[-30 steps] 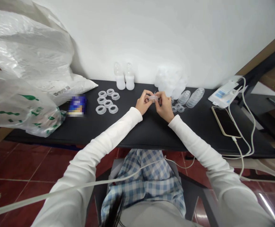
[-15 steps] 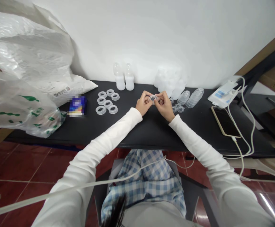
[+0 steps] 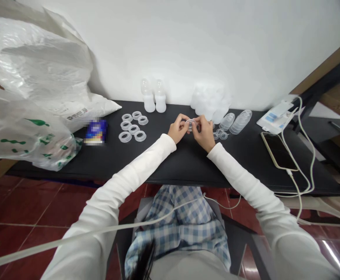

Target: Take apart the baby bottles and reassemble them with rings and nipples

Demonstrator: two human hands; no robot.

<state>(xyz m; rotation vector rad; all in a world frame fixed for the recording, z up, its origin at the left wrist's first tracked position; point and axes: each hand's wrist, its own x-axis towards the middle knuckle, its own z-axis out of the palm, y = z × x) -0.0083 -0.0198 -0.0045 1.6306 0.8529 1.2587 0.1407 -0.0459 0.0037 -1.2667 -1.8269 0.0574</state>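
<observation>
Left hand [image 3: 179, 130] and right hand [image 3: 204, 132] pinch one small clear ring [image 3: 190, 124] between fingertips, above the black counter [image 3: 170, 163]. Six loose rings [image 3: 133, 126] lie left of the left hand (two bottles [image 3: 154, 96] beyond).

I find a small piecework assembly station: black table [image 3: 164, 163] against a bare white wall [image 3: 187, 39], clear plastic rings [image 3: 133, 129] in rows, bulk plastic bags [image 3: 26, 97] alongside.

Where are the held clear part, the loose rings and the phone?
clear part [image 3: 190, 124]: head view, on its visible middle.
rings [image 3: 133, 132]: head view, on the front rim of the group's middle ring.
phone [image 3: 277, 149]: head view, on the middle of its screen.
</observation>
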